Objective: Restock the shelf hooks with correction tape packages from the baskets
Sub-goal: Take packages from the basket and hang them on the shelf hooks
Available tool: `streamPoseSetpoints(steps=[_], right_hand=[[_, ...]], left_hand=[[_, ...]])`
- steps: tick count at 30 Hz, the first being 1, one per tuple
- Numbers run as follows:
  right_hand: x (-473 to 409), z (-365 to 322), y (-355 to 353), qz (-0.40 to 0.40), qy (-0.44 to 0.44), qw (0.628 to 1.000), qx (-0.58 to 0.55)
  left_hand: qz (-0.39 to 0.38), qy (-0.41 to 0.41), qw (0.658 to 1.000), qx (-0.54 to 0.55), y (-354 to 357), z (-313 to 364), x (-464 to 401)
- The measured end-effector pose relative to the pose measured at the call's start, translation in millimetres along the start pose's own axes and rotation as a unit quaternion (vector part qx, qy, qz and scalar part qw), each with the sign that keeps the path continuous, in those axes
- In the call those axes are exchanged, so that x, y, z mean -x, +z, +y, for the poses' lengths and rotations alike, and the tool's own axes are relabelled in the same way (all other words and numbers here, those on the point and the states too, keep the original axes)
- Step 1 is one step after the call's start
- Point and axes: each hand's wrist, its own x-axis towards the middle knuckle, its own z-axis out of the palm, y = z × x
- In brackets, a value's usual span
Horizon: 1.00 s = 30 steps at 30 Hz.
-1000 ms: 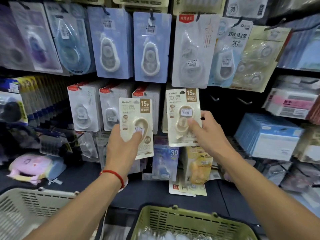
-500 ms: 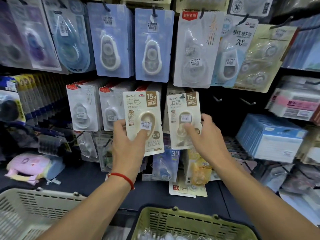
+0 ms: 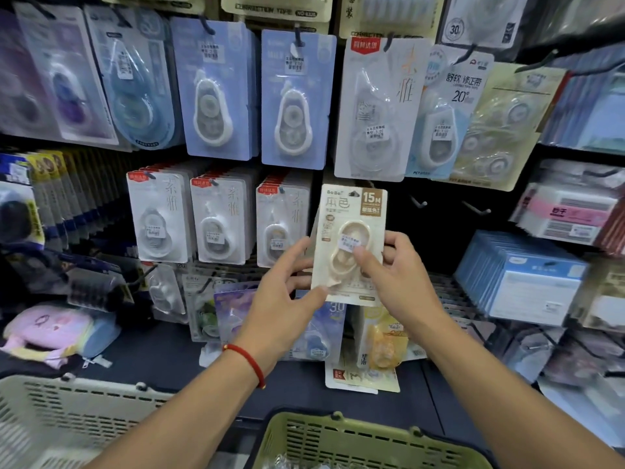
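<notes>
A beige correction tape package [image 3: 351, 211] marked 15M is held upright in front of the shelf's middle row. My left hand [image 3: 284, 296] pinches its lower left corner, thumb on the front and fingers behind. My right hand [image 3: 402, 286] grips its right side, with the thumb pressed on the blister by the price sticker. A thin card edge shows behind the package on the left; whether that is a second package I cannot tell. Two bare hooks [image 3: 417, 202] [image 3: 477, 208] stick out just right of the package.
Full hooks of white packages [image 3: 216, 225] hang to the left, with blue ones [image 3: 297, 99] above. Blue boxes [image 3: 521, 279] sit on the right. A beige basket [image 3: 67, 418] stands at bottom left. A green basket [image 3: 338, 438] is at bottom centre, under my arms.
Each hand held its own beige package, side by side. My left hand moved right to the right hand, and now only one package front shows, held by both hands.
</notes>
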Motion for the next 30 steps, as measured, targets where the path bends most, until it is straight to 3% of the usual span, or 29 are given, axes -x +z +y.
streamPoseSetpoints(steps=[6,9,12,15,17,20,22,26,30], right_hand=[[-1.5,-3.7,-4.1,0.032,-0.014,0.999,0.02],[-5.5,5.3,-6.0,0.056,-0.032,0.985,0.163],[-2.4,20.9,-6.8,0.072,-0.149,0.919,0.358],[-3.7,30.6,-6.8,-0.034,-0.268,0.855,0.443],[-8.8,36.0,-4.5,-0.107,-0.27,0.818,0.496],[-13.2,37.3,-1.3,-0.12,-0.249,0.786,0.553],[-12.2,34.7,-0.4,-0.091,-0.266,0.79,0.545],[-1.0,36.2,-2.5,-0.068,-0.272,0.832,0.479],[26.9,62.8,-29.4,-0.077,-0.194,0.849,0.486]], left_hand=[[-0.012,0.017,1.0,-0.018,0.4,-1.9,0.0],[0.006,0.008,0.998,-0.065,-0.8,-6.0,-1.8],[0.018,0.013,0.979,-0.205,-8.9,-13.4,-6.3],[0.034,0.039,0.952,-0.3,-15.4,-18.6,-15.4],[0.032,0.04,0.947,-0.317,-16.3,-21.9,-20.4],[0.011,0.034,0.946,-0.323,-15.1,-26.9,-21.8],[0.006,0.041,0.941,-0.335,-14.1,-28.3,-21.0],[-0.006,0.034,0.928,-0.37,-14.4,-29.1,-13.6],[-0.082,-0.022,0.913,-0.4,-16.4,-35.1,5.3]])
